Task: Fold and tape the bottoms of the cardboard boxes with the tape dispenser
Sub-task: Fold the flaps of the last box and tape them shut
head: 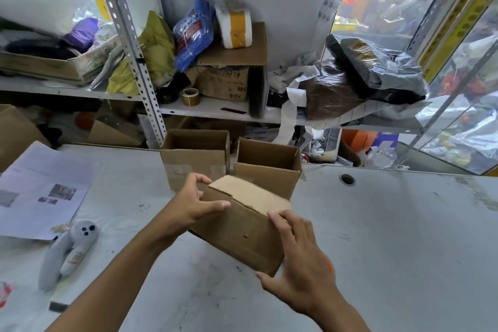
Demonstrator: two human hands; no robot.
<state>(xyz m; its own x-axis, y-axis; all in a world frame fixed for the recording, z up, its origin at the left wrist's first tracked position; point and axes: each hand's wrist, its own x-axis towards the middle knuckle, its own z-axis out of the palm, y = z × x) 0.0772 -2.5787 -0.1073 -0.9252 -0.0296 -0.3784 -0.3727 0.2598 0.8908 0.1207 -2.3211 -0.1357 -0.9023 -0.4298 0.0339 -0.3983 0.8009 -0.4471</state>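
Note:
I hold a brown cardboard box [242, 229] tilted above the grey table [390, 224], its lighter top face blurred. My left hand [191, 205] grips its left end, thumb across the near face. My right hand [301, 259] clasps its right end, fingers spread over the near corner. A sliver of orange [329, 264] shows behind my right hand; what it is I cannot tell. Two open-topped cardboard boxes stand behind: one on the left [194, 159], one on the right [266, 167]. No tape dispenser is plainly visible.
Printed paper sheets [43, 191] lie at the table's left, with a grey handheld controller [70, 250] near them. A round hole [347, 179] is in the table to the right. Metal shelving [215, 110] behind holds bags, boxes and a tape roll [190, 96].

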